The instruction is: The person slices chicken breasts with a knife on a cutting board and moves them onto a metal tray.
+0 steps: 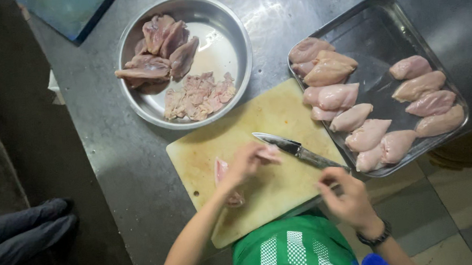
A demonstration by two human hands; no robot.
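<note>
Right hand [349, 196] gripped the knife [297, 149] by its handle; left hand [244, 163] fingers pinched a chicken piece [222, 174] on the cutting board [257, 125]. Blade sat near fingertips, a slip risk. Tray [377, 25] overhung the table [117, 150] edge, could tip.

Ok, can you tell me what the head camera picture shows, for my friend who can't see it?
A person's left hand holds a piece of raw chicken on a pale cutting board, while the right hand is at the handle of a knife lying on the board. A metal bowl and a metal tray hold more raw chicken.
</note>
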